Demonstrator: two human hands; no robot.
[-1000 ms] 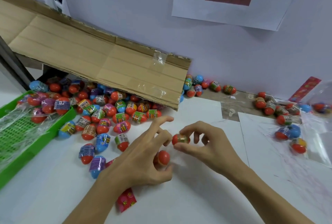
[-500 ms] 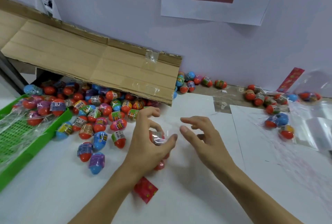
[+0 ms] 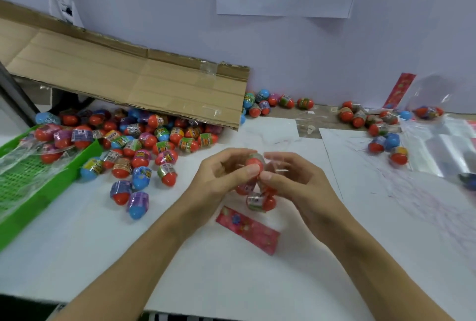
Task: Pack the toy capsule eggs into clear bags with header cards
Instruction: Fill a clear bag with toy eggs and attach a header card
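My left hand (image 3: 219, 179) and my right hand (image 3: 293, 186) meet at the table's middle, both pinching the mouth of a clear bag (image 3: 260, 191). A red-topped capsule egg (image 3: 255, 162) sits at the bag's opening between my fingertips. More eggs (image 3: 260, 202) hang lower inside the bag. The bag's red header card (image 3: 247, 229) lies flat on the white table below my hands. A large heap of loose capsule eggs (image 3: 144, 140) spills from under a cardboard flap (image 3: 128, 81) to the left.
A green slotted tray (image 3: 31, 181) holding bagged eggs stands at the left edge. Several eggs (image 3: 273, 104) lie along the back wall. Filled bags (image 3: 386, 140), spare clear bags (image 3: 448, 145) and another red header card (image 3: 399, 90) are at the right.
My hands have come together and lifted the bag, so its header card now lies in view. The egg my right hand held a second ago has gone to the bag's mouth.
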